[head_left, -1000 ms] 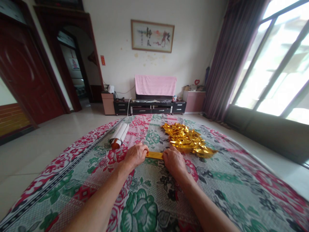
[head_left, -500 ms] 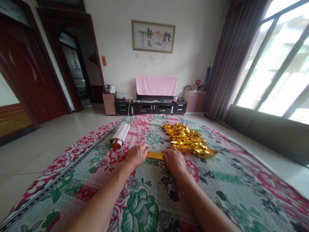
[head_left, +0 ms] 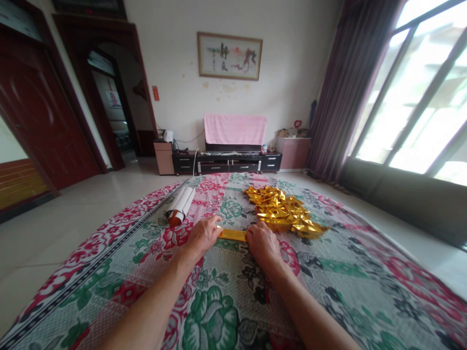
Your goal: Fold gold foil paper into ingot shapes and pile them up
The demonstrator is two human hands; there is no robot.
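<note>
A narrow folded strip of gold foil paper (head_left: 233,235) stretches level between my two hands, just over the flowered cloth. My left hand (head_left: 206,234) pinches its left end, fingers closed. At the other end my right hand (head_left: 262,240) is closed on the strip, its fingertips partly hidden behind the knuckles. Beyond my right hand lies a heap of shiny folded gold foil pieces (head_left: 282,211), several of them with pointed ends. To the left of my left hand rests a roll of white-backed sheets (head_left: 181,204) with an orange-gold inside.
The flowered cloth (head_left: 215,316) covers the wide rounded surface under my hands. Past its far edge stands a low black TV cabinet (head_left: 228,163), with a pink cloth (head_left: 235,129) draped above it. A purple curtain (head_left: 335,97) and windows are on the right, a red door (head_left: 44,107) on the left.
Both hands keep their hold on the gold strip, which stays stretched between them. My left hand has shifted very slightly left; the view has moved a little too.
</note>
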